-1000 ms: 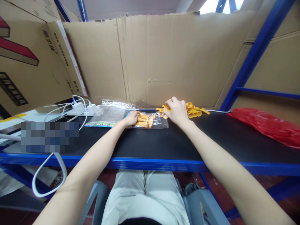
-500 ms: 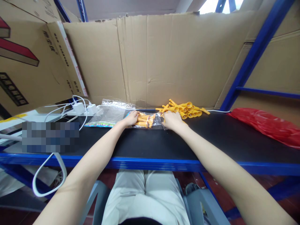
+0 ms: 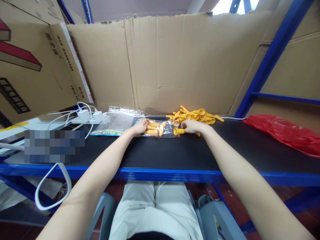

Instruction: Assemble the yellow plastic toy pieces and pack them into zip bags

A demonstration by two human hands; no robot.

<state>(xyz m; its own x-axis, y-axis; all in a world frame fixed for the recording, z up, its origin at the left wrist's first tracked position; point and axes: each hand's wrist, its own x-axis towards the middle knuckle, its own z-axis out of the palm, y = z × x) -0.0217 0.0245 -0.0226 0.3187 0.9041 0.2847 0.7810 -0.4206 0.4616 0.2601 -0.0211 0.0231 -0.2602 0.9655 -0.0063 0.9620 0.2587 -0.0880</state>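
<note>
My left hand [image 3: 141, 126] is closed on the left end of a clear plastic bag [image 3: 168, 133] that lies on the black shelf top. Inside the bag are several yellow trumpet-shaped pieces [image 3: 152, 132]. Just right of the bag, my right hand [image 3: 192, 126] grips a single yellow trumpet-shaped piece [image 3: 179, 131]. Its flared end points left, towards the bag's right end, and its thin end shows beyond my fingers. Behind this hand is a pile of similar yellow pieces [image 3: 200, 114].
Flat clear bags with a coloured edge [image 3: 112, 124] lie at the left. Beyond them are white chargers [image 3: 84, 115] with cables. A red plastic bag [image 3: 285, 133] lies on the right. Cardboard [image 3: 172, 66] stands along the back, and a blue rail [image 3: 165, 174] edges the front.
My right hand has moved a little right, away from the bag's end, and the yellow piece in it now shows. My left hand has stayed on the bag.
</note>
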